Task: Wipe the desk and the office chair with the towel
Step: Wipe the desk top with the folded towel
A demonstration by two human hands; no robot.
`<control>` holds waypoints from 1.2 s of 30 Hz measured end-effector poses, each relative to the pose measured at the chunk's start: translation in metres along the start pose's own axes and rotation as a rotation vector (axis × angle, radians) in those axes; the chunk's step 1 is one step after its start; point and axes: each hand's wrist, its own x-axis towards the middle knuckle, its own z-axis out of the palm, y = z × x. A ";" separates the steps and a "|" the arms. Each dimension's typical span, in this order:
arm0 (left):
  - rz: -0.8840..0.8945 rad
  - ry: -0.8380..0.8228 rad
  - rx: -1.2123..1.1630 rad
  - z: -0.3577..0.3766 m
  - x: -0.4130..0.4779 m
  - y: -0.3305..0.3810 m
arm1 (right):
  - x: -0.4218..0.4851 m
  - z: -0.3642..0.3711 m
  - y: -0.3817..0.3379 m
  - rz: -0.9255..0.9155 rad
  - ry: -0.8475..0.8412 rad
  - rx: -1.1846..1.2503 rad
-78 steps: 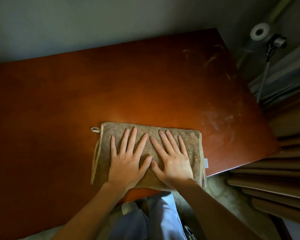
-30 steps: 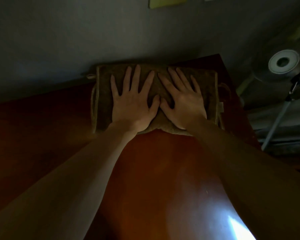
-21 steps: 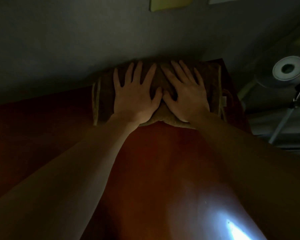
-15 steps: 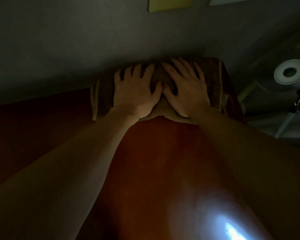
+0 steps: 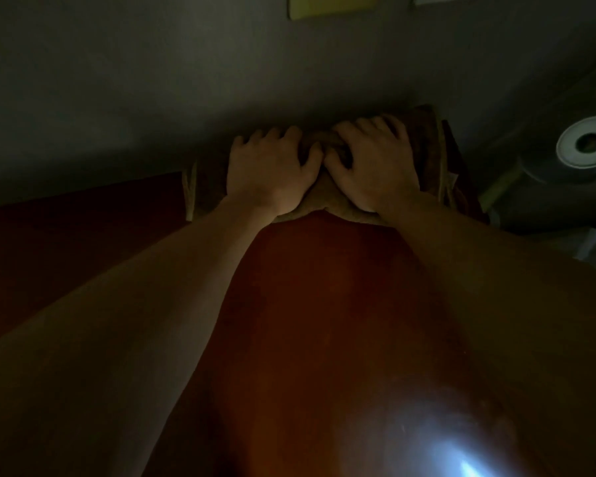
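Brown towel (image 5: 319,201) lies left-to-right at desk's (image 5: 324,304) far edge

Brown towel (image 5: 207,187), far edge of desk (image 5: 324,304)

You face a dim grey wall (image 5: 152,80) — a yellowish panel (image 5: 334,5) at its top edge, a white ring-shaped object (image 5: 587,142) to your right.

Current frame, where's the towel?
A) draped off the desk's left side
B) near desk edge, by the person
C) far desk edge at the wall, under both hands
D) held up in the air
C: the towel lies at the far edge of the desk, with the left hand and right hand gripping it, fingers curled.
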 end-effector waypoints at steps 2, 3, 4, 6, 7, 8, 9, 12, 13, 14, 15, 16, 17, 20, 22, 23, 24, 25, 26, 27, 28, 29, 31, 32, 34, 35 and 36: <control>0.004 -0.017 0.005 -0.002 -0.003 0.000 | -0.005 -0.001 -0.002 -0.012 0.003 -0.015; 0.007 -0.024 0.012 -0.003 -0.005 0.001 | -0.008 -0.002 -0.003 -0.018 -0.002 -0.029; 0.011 -0.026 0.019 -0.003 -0.007 0.000 | -0.011 -0.003 -0.005 -0.016 -0.011 -0.045; 0.027 -0.020 0.030 -0.003 -0.013 -0.001 | -0.018 -0.003 -0.009 0.008 -0.022 -0.080; 0.035 -0.027 0.029 -0.003 -0.017 -0.002 | -0.023 -0.002 -0.012 0.021 -0.026 -0.096; 0.041 -0.037 0.026 -0.003 -0.023 -0.003 | -0.029 0.000 -0.016 0.028 -0.028 -0.109; 0.043 -0.045 0.022 -0.004 -0.028 -0.003 | -0.035 0.001 -0.019 0.030 -0.026 -0.116; 0.048 -0.042 0.048 -0.006 -0.051 -0.006 | -0.053 0.001 -0.030 0.035 -0.026 -0.120; 0.054 -0.037 0.066 -0.008 -0.060 -0.008 | -0.060 0.001 -0.035 0.042 -0.025 -0.118; 0.064 -0.033 0.078 -0.009 -0.070 -0.009 | -0.069 0.001 -0.041 0.050 -0.025 -0.117; 0.075 -0.031 0.080 -0.011 -0.079 -0.010 | -0.079 0.000 -0.046 0.058 -0.024 -0.118; 0.087 -0.029 0.078 -0.012 -0.090 -0.011 | -0.090 0.000 -0.052 0.068 -0.023 -0.121; 0.099 -0.026 0.073 -0.014 -0.101 -0.012 | -0.102 0.001 -0.059 0.080 -0.021 -0.121; 0.131 -0.026 0.069 -0.016 -0.137 -0.016 | -0.140 0.004 -0.080 0.128 -0.018 -0.104; 0.150 -0.043 0.064 -0.016 -0.162 -0.019 | -0.165 0.006 -0.095 0.159 -0.011 -0.091; 0.162 -0.051 0.062 -0.017 -0.174 -0.021 | -0.178 0.007 -0.103 0.173 -0.005 -0.084; 0.173 -0.058 0.063 -0.018 -0.186 -0.023 | -0.191 0.008 -0.112 0.189 0.001 -0.080; 0.187 -0.058 0.064 -0.019 -0.197 -0.026 | -0.204 0.008 -0.121 0.206 0.012 -0.079; 0.202 -0.060 0.067 -0.021 -0.209 -0.028 | -0.217 0.009 -0.129 0.223 0.019 -0.077; 0.216 -0.061 0.070 -0.022 -0.222 -0.030 | -0.231 0.009 -0.138 0.239 0.027 -0.072; 0.229 -0.061 0.071 -0.024 -0.233 -0.032 | -0.243 0.010 -0.146 0.250 0.033 -0.068; 0.243 -0.057 0.072 -0.025 -0.246 -0.034 | -0.256 0.010 -0.153 0.259 0.040 -0.068; 0.280 -0.055 0.073 -0.028 -0.270 -0.038 | -0.280 0.012 -0.169 0.278 0.063 -0.073; 0.301 -0.057 0.076 -0.031 -0.283 -0.039 | -0.293 0.011 -0.176 0.290 0.074 -0.073; 0.314 -0.060 0.081 -0.034 -0.303 -0.041 | -0.312 0.012 -0.187 0.310 0.080 -0.058; 0.316 -0.057 0.088 -0.037 -0.314 -0.042 | -0.321 0.011 -0.194 0.318 0.082 -0.053; 0.317 -0.061 0.094 -0.038 -0.324 -0.043 | -0.329 0.012 -0.199 0.321 0.077 -0.049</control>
